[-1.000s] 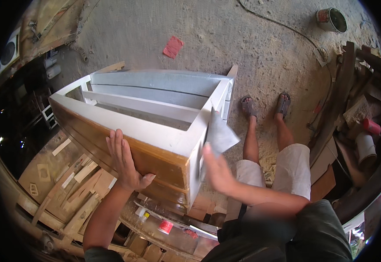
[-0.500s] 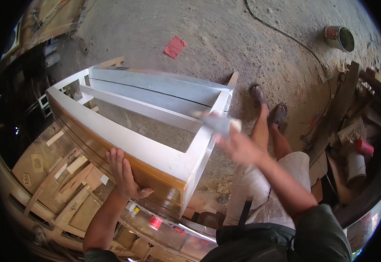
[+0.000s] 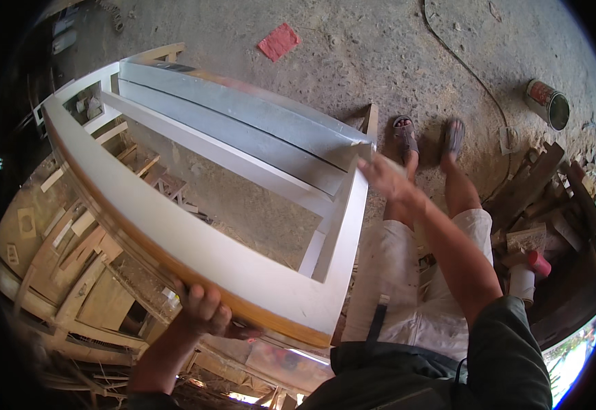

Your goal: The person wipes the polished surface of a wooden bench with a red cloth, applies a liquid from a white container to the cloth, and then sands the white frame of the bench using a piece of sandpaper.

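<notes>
A long wooden furniture frame (image 3: 175, 229), painted white with a brown outer edge and a grey slatted panel (image 3: 236, 126) on its far side, stands tilted in front of me. My left hand (image 3: 205, 316) is closed round the brown lower edge, its fingertips against the wood and its thumb partly underneath. At the far right corner, my right hand (image 3: 383, 178) is closed beside the white end rail (image 3: 349, 225). A small pale piece (image 3: 361, 148) shows by its fingertips; blur and the fingers hide most of it.
A red cloth (image 3: 279, 42) lies on the dusty floor. A dark cable (image 3: 458, 60) runs towards an open can (image 3: 547, 104) at the far right. Scrap wood (image 3: 537, 225) is piled right of my legs. More wooden pieces (image 3: 86, 253) lie below the frame at left.
The frame has tilted, its brown side turning from view and its near corner shifting right. My left hand now wraps the edge. My right hand moved away, and its blurred greyish object is now mostly hidden.
</notes>
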Motion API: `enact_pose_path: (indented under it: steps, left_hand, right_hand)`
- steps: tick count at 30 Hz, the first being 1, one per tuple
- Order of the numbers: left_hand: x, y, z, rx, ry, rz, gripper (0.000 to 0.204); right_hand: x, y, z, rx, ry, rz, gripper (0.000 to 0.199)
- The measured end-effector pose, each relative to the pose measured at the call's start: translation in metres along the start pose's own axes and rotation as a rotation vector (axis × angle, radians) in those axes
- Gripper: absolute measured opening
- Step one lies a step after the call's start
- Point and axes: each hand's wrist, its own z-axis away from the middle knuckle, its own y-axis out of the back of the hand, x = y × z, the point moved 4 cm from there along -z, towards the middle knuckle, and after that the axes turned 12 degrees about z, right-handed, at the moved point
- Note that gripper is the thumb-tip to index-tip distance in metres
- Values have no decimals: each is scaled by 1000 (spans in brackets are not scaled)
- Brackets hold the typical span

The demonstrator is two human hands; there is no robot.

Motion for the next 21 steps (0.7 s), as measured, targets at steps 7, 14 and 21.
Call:
enact_pose_path:
  steps: [7,14,21]
  left_hand:
    - [3,8,-3,-4,116,26,97]
    - [2,6,8,-7,148,43,95]
    - [-5,-9,15,24,104,24,92]
  right_hand:
    - [-39,-23,76,-19,414,-50,69]
    - [-20,-26,42,-134,390,37,68]
    - [28,8,-6,-15,256,207,67]
